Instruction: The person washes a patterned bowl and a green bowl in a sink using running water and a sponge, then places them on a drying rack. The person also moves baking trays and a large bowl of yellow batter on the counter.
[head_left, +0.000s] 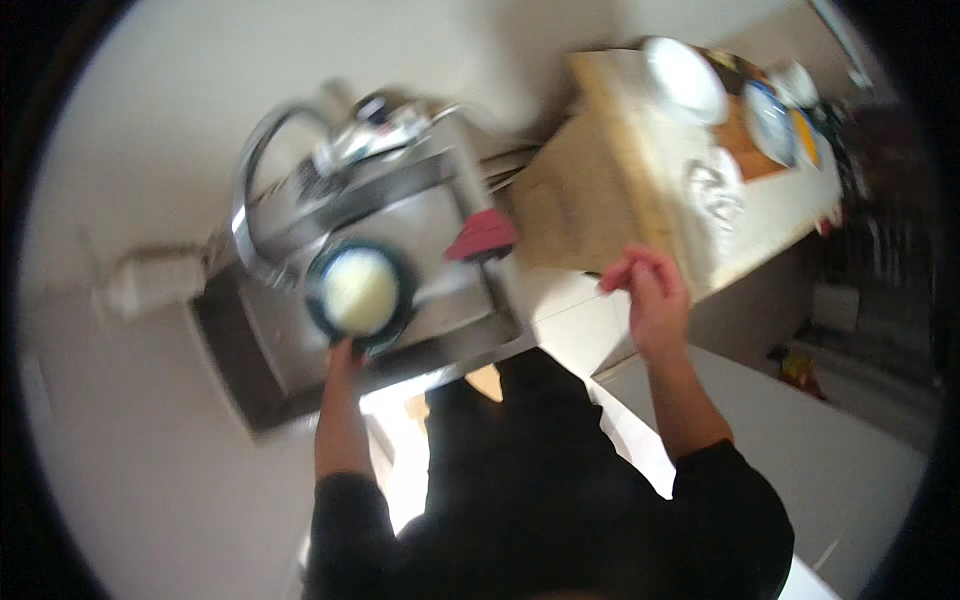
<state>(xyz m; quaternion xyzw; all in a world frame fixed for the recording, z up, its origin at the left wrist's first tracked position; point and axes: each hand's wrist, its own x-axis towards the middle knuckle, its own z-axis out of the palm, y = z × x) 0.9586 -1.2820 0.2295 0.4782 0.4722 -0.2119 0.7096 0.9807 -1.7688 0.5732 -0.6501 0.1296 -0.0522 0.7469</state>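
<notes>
My left hand (346, 360) grips the near rim of a dark green bowl (401, 289) over the metal sink (457, 281). A pale, whitish-yellow mass (360, 292) fills the middle of the bowl; blur hides what it is. My right hand (652, 300) is raised to the right of the sink, beside the counter's near edge. Its fingers are loosely bent and a little apart, and nothing shows in them. A curved chrome faucet (244, 202) arches down at the bowl's left. On the sink's right rim rests a dark red cloth or pad (484, 234).
Right of the sink stands a counter (675, 180) with a wooden edge. It carries a white plate (686, 79), a brown board (750, 154), a blue-rimmed dish (771, 124) and a pale, crumpled item (716, 187). Blurred items (375, 135) stand behind the basin.
</notes>
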